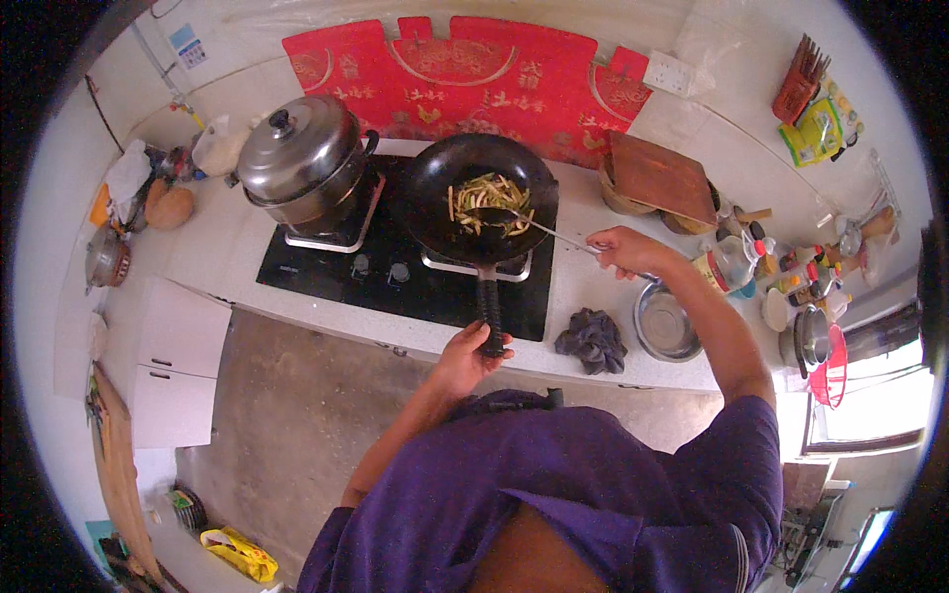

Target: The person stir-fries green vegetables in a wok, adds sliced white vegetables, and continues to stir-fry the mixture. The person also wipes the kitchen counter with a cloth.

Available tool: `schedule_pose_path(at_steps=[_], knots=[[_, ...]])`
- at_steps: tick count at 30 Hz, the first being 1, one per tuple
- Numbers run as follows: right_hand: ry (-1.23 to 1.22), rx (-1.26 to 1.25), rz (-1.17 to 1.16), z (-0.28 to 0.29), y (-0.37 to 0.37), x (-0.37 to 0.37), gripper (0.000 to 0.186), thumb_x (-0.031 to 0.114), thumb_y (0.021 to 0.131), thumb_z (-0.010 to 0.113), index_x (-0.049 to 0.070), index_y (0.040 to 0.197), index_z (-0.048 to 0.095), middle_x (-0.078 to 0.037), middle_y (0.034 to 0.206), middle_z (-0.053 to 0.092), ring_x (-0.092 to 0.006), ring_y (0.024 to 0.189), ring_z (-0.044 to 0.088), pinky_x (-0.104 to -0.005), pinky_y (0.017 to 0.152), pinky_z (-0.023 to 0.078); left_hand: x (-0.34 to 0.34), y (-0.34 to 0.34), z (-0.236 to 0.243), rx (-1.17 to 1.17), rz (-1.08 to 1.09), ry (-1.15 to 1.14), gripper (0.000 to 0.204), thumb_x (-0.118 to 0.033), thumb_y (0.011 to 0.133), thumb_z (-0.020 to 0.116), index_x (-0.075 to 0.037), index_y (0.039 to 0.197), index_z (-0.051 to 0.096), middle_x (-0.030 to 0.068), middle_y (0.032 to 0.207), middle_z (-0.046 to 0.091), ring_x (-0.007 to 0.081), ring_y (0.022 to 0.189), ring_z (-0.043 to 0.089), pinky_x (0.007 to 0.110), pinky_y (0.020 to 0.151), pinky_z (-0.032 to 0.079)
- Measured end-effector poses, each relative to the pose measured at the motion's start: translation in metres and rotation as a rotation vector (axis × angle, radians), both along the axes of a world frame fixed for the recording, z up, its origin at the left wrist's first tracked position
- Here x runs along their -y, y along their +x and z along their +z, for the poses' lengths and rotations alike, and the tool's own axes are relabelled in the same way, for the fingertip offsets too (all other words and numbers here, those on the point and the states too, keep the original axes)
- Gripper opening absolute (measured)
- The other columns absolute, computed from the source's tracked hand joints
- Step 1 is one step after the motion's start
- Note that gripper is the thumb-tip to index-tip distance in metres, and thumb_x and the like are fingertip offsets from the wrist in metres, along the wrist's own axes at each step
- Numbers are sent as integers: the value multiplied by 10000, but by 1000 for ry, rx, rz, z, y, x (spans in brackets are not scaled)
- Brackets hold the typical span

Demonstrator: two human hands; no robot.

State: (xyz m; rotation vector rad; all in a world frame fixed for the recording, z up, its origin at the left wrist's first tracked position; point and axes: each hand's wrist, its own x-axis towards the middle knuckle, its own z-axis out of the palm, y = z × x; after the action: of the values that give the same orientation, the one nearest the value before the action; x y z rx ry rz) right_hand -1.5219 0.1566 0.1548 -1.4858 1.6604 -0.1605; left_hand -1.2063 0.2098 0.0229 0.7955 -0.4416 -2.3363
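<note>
A black wok [423, 203] sits on the right burner of the gas hob [395, 282]. Pale green and brownish strips of food [494, 190] lie in its middle. My left hand [471, 358] is closed around the end of the wok's dark handle [488, 301], which points toward me. In my right hand [623, 252] is the metal handle of a cooking spatula [559, 234], reaching leftward into the wok. Its head is among the strips and partly hidden by them.
A lidded steel pot [301, 163] stands on the left burner. Right of the hob are a dark crumpled cloth [591, 341], a metal bowl [667, 321] and several bottles [736, 262]. A wooden board [662, 178] covers containers behind. Red panels [465, 79] line the wall.
</note>
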Motion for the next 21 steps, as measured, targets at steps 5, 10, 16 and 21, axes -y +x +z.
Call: schedule_pose_path(at_steps=[5, 10, 16, 21], knots=[[-447, -530, 334, 48, -25, -18, 411, 72, 740, 556, 94, 1149, 520, -116, 853, 606, -237, 660, 592, -368, 586, 478, -2, -1, 5, 1, 0, 26, 205, -231, 893, 499, -91, 1042, 507, 136, 964, 614, 285, 817, 622, 283, 594, 528], [-429, -972, 420, 68, -7, -15, 257, 90, 725, 572, 96, 982, 567, -122, 854, 614, -333, 826, 583, -448, 670, 471, 0, 2, -2, -26, -4, 15, 207, -235, 892, 502, -93, 1042, 507, 137, 962, 614, 289, 827, 621, 285, 593, 527], [-617, -787, 403, 10, -25, 19, 267, 145, 716, 557, 92, 975, 597, -182, 817, 603, -355, 713, 601, -465, 608, 487, 3, -3, -3, -20, -28, 16, 201, -232, 901, 484, -93, 1045, 506, 134, 969, 612, 285, 820, 623, 288, 584, 523], [-67, -182, 32, 46, -33, 7, 346, 189, 803, 549, 79, 1129, 513, -80, 786, 568, -160, 585, 560, -297, 462, 471, 1, 2, 1, -22, -28, -19, 175, -235, 894, 500, -104, 1010, 494, 126, 951, 613, 266, 814, 625, 274, 590, 516]])
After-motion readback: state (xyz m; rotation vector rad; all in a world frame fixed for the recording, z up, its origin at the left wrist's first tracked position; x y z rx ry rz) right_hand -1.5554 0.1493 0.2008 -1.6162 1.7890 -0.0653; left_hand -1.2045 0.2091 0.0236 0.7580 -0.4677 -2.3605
